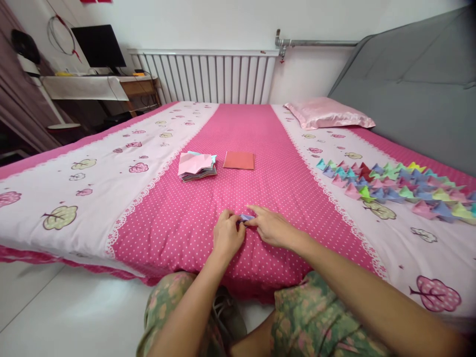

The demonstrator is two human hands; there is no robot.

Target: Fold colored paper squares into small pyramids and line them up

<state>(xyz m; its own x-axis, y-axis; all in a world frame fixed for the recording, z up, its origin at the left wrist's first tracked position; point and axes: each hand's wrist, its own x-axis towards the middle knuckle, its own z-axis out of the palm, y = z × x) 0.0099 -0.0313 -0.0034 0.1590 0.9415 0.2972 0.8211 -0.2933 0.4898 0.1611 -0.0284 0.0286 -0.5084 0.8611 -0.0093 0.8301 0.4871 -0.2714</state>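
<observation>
A small piece of purple folded paper (pixel 245 217) lies between my hands, near the front of the bed, partly covered by fingers. My left hand (pixel 228 232) is closed, its thumb and fingers pinching the paper's left end. From the other side, my right hand (pixel 273 226) grips the right end with its thumb and lower fingers, while the index finger stretches out above. Beyond the hands is an uneven stack of coloured paper sheets (pixel 197 166) with a pink one on top. Beside that stack lies a flat pile of reddish-orange square paper (pixel 239 160).
Rows of small folded paper boats (pixel 394 181) in many colours stand on the bed (pixel 256 131) at the right. A pink pillow (pixel 329 111) rests farther back, by the grey headboard (pixel 412 84). At the far left a monitor (pixel 99 46) stands on a desk.
</observation>
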